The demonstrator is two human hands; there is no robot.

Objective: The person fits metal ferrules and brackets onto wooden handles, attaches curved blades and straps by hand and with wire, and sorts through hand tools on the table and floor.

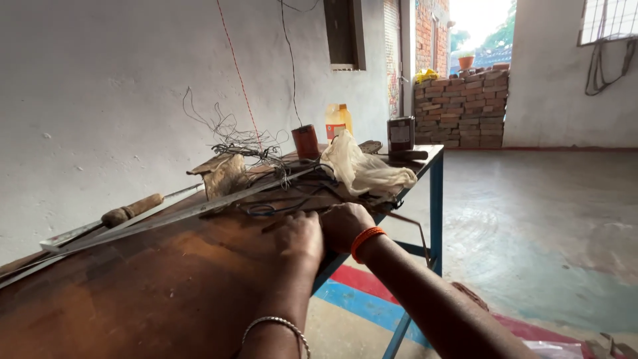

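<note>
Two forearms nearest the lens, one bangle on the left, one orange band on the right. Beyond: one rusty table [153, 292] on blue legs. Along it, one long metal strip [166, 218], one wooden-handled tool [131, 209], one wire tangle [239, 141]. At the far end, one white cloth [362, 169], two tins, one yellow bottle [337, 121]. Left hand [300, 234] and right hand [344, 225] curled, side by side, touching, pressed on dark wire [279, 207] at the table edge; grip itself impossible to tell.
</note>
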